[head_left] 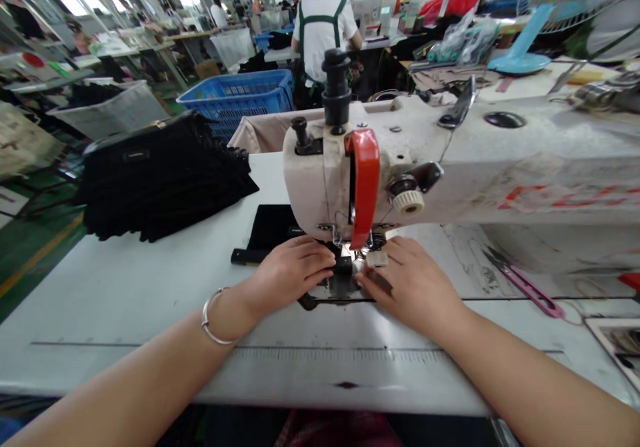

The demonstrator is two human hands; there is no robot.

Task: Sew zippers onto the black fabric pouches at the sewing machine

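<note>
Flat black cloth lies partly under the left grip, near the right grip; whether either pinches it, I cannot tell. A rounded, scuffed sewing machine overhangs it above the smooth, pale surface.

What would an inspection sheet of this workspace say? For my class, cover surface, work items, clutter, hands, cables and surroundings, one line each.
Surface: white table, with a ruler scale along its near side.
Work items: black cloth lies partly under the head of the sewing machine; black stack at the left.
Clutter: pink snips, right of the right hand.
Hands: left hand rests on the cloth; right hand is close beside the needle area, its grip unclear.
Cables: nothing seen for certain.
Surroundings: blue basket behind the table; a person in a white shirt beyond, back turned; more people farther off.
</note>
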